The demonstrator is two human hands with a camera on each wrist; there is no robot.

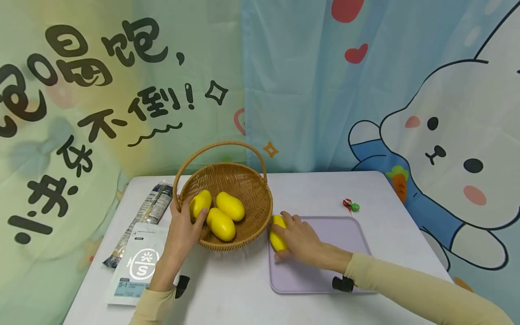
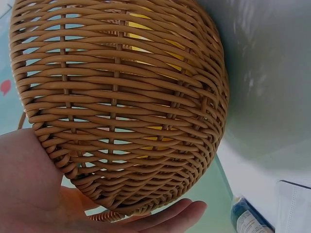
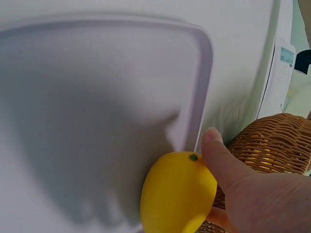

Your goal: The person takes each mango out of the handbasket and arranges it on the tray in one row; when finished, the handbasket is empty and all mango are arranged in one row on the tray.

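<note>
A brown wicker basket (image 1: 253, 212) with an arched handle holds three yellow mangoes (image 1: 230, 206). My left hand (image 1: 183, 230) grips the basket's left rim, thumb on the inner side. In the left wrist view the woven wall (image 2: 126, 107) fills much of the picture, with yellow showing through its gaps. Close to the basket's right side, my right hand (image 1: 302, 241) grips another yellow mango (image 3: 177, 194) over the left edge of a pale purple tray (image 1: 325, 280). The right wrist view shows a green stem spot on this mango and my thumb beside it.
Left of the basket lie a white packet (image 1: 140, 266) with a blue label and a long, dark-and-silver wrapped package (image 1: 152, 207). Behind the tray are small red and green lollipops (image 1: 351, 206). A printed curtain (image 1: 284, 90) hangs behind the white table (image 1: 239, 289).
</note>
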